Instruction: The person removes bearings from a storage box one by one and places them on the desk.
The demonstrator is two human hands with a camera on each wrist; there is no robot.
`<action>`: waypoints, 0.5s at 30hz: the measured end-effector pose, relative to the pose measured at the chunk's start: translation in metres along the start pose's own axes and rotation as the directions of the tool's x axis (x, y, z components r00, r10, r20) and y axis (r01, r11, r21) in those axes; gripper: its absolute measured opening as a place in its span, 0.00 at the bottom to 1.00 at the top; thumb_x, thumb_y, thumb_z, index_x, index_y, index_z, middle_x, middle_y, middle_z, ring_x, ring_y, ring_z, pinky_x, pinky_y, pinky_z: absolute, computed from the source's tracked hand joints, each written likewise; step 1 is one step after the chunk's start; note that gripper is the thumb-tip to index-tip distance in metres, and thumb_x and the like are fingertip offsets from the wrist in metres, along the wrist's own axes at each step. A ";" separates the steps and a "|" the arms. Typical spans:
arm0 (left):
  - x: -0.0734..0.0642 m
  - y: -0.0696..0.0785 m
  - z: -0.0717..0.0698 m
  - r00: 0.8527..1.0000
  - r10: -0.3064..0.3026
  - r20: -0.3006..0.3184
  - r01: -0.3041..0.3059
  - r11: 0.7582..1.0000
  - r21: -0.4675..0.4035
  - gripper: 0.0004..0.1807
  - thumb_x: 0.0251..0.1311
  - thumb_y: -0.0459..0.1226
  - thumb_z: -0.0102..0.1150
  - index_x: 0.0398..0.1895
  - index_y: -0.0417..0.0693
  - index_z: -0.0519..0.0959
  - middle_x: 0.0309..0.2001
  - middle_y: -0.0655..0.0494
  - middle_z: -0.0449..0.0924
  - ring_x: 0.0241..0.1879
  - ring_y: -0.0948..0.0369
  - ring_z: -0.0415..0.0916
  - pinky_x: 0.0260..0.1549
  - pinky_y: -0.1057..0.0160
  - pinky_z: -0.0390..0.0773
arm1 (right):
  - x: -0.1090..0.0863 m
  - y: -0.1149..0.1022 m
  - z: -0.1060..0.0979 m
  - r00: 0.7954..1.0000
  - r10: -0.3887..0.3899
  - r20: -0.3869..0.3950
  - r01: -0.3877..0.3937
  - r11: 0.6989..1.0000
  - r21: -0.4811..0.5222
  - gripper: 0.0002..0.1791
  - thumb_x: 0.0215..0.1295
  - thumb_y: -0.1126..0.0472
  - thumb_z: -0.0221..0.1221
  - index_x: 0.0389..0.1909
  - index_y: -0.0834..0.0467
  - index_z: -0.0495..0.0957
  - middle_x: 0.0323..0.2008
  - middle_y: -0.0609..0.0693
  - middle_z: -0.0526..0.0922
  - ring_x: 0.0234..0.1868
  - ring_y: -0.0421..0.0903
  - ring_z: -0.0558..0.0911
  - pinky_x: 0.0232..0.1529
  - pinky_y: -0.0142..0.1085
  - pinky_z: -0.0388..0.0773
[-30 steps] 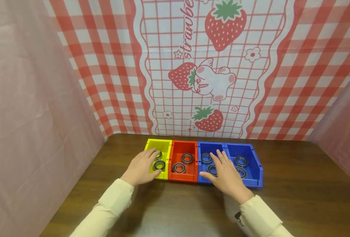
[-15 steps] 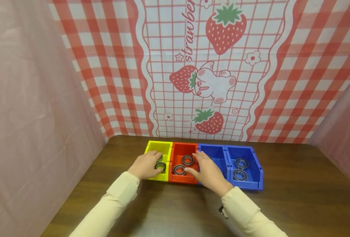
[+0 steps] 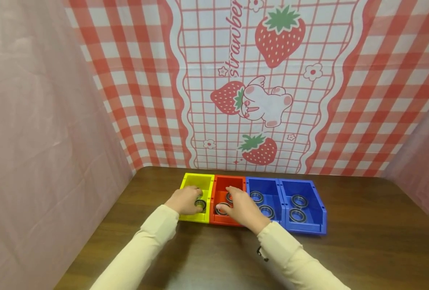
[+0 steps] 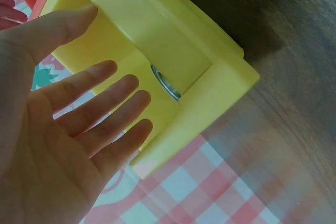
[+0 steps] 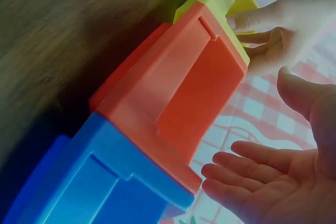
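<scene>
In the head view my left hand (image 3: 184, 200) is over the yellow bin (image 3: 200, 175), fingers reaching in, close to a ring-shaped ball bearing (image 3: 204, 208). The left wrist view shows its fingers apart and slightly bent, with a bearing's edge (image 4: 167, 83) visible inside the bin and not gripped. My right hand (image 3: 246, 208) reaches over the red bin (image 3: 232, 180), partly covering two bearings there, one of them a dark-rimmed bearing (image 3: 218, 212). In the right wrist view the right hand (image 5: 268, 182) has extended fingers and a raised thumb, holding nothing.
To the right, a blue bin (image 3: 263, 181) and a second blue bin (image 3: 298, 184) adjoin the red one, each with two bearings. All stand in a row on a brown wooden table (image 3: 363, 225). A strawberry-print cloth (image 3: 156, 100) hangs behind, with pink curtains at both sides.
My right hand has moved left, from above the blue bins to the red bin, uncovering the blue bins' bearings. My left hand has shifted slightly right over the yellow bin.
</scene>
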State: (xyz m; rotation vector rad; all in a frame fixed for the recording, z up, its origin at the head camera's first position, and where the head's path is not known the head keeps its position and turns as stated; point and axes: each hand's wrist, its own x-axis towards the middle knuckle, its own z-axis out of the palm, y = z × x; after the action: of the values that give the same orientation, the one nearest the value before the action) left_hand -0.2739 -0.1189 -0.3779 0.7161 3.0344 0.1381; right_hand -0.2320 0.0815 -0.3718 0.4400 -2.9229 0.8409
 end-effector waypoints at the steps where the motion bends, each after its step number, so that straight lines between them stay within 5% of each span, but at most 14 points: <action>1: 0.001 0.000 0.000 1.000 0.000 0.007 0.000 1.000 -0.004 0.27 0.51 0.45 0.68 0.53 0.41 0.78 0.53 0.47 0.80 0.53 0.52 0.77 0.51 0.49 0.78 | 0.001 -0.001 0.001 1.000 0.001 0.003 -0.001 1.000 0.005 0.38 0.58 0.48 0.65 0.64 0.65 0.67 0.65 0.62 0.71 0.64 0.58 0.73 0.63 0.50 0.71; 4: 0.003 0.002 0.000 1.000 0.000 0.029 0.001 1.000 -0.019 0.28 0.51 0.46 0.69 0.54 0.42 0.78 0.55 0.47 0.80 0.55 0.51 0.77 0.54 0.50 0.77 | 0.006 -0.003 0.003 1.000 0.002 0.017 -0.003 1.000 0.024 0.38 0.59 0.48 0.65 0.64 0.66 0.67 0.64 0.62 0.73 0.62 0.58 0.75 0.62 0.50 0.72; 11: 0.010 0.004 0.002 0.997 -0.016 0.078 0.018 0.999 -0.032 0.28 0.49 0.45 0.71 0.53 0.41 0.79 0.53 0.46 0.81 0.53 0.52 0.78 0.54 0.52 0.77 | 0.019 -0.009 0.005 0.996 0.043 0.080 -0.047 0.998 0.044 0.37 0.59 0.48 0.64 0.63 0.67 0.68 0.47 0.62 0.83 0.38 0.49 0.84 0.53 0.47 0.79; 15: 0.015 0.003 0.005 0.995 -0.031 0.093 0.036 0.998 -0.051 0.27 0.49 0.44 0.70 0.51 0.40 0.80 0.50 0.46 0.82 0.50 0.52 0.79 0.51 0.53 0.78 | 0.026 -0.010 0.006 0.997 0.042 0.067 -0.045 0.998 0.042 0.34 0.60 0.49 0.64 0.59 0.69 0.71 0.50 0.65 0.82 0.39 0.52 0.86 0.50 0.45 0.81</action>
State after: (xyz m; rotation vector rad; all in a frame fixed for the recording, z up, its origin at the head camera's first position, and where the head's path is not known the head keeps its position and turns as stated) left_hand -0.2856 -0.1092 -0.3824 0.6486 2.9419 0.1786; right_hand -0.2543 0.0634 -0.3680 0.4173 -2.9903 0.9137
